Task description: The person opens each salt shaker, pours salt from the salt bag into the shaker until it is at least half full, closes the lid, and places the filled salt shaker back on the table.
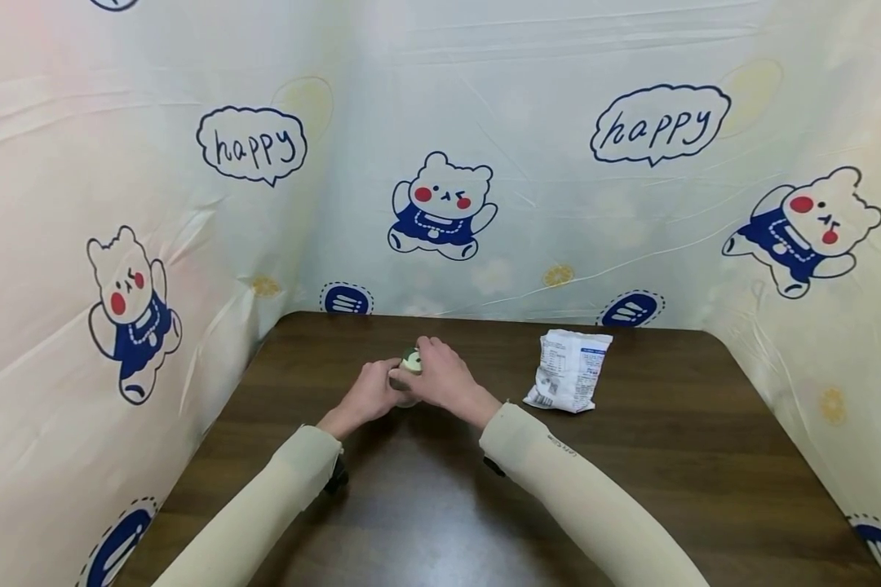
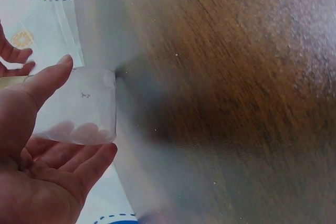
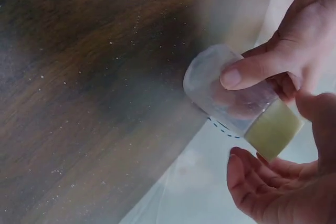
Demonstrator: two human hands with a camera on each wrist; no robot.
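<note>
My left hand [image 1: 370, 391] grips a clear bottle [image 2: 86, 98] with a pale green lid [image 3: 274, 129]. In the left wrist view the thumb lies along one side of the bottle and the fingers curve under the other. Pinkish shapes show through its wall; they look like the fingers behind. Around the lid is my right hand [image 1: 444, 379], its thumb and bent fingers spread on either side. Small gaps show between those fingertips and the lid in both wrist views. From the head view, most of the bottle is hidden by the hands.
On the brown wooden table [image 1: 631, 473], a white plastic packet [image 1: 568, 371] with printed text lies to the right of the hands. A pale printed curtain [image 1: 543, 204] stands behind the table and along both its sides.
</note>
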